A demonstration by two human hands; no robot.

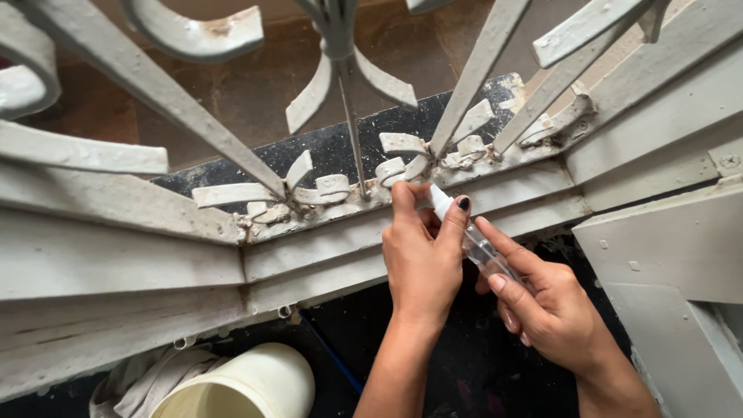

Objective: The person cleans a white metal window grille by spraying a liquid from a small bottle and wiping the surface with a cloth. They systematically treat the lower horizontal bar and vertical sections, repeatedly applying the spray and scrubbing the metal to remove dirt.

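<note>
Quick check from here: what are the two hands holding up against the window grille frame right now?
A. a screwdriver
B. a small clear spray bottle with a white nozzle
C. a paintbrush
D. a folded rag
B: the right hand grips a small clear spray bottle while the left hand pinches its white nozzle end by the grille frame.

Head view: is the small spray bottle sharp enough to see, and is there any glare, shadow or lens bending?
Head view: soft even daylight, no glare; the clear spray bottle between left hand and right hand is sharp; the window grille bars bow from wide-angle distortion; the floor beneath by the white bucket lies dim.
</note>
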